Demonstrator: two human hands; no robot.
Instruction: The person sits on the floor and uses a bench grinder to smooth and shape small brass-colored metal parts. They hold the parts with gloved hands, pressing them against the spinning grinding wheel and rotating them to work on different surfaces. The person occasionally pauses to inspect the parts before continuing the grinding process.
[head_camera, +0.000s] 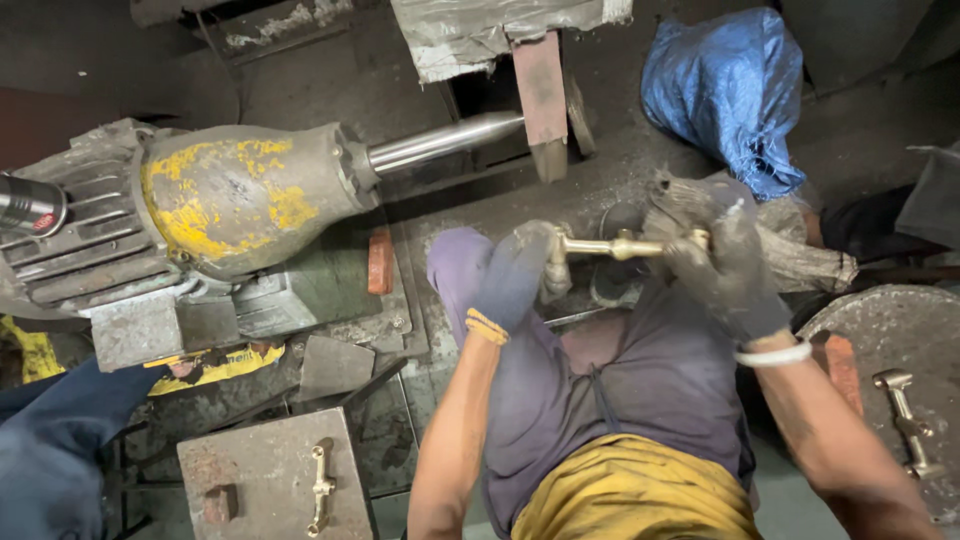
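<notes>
Both gloved hands hold one brass tap-shaped casting (622, 246) by its ends, left hand (512, 275) and right hand (728, 270) closed on it, just right of the yellow-stained grey polishing motor (215, 205). It looks like the buffing step; next, I think, steady pressure toward the steel spindle (440, 143).

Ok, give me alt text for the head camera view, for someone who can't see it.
Seen from above, a person's gloved left hand and right hand grip the two ends of a brass fitting over their lap. To the left sits a grey motor with worn yellow paint and a shiny steel spindle; a blue sack lies beyond.
</notes>
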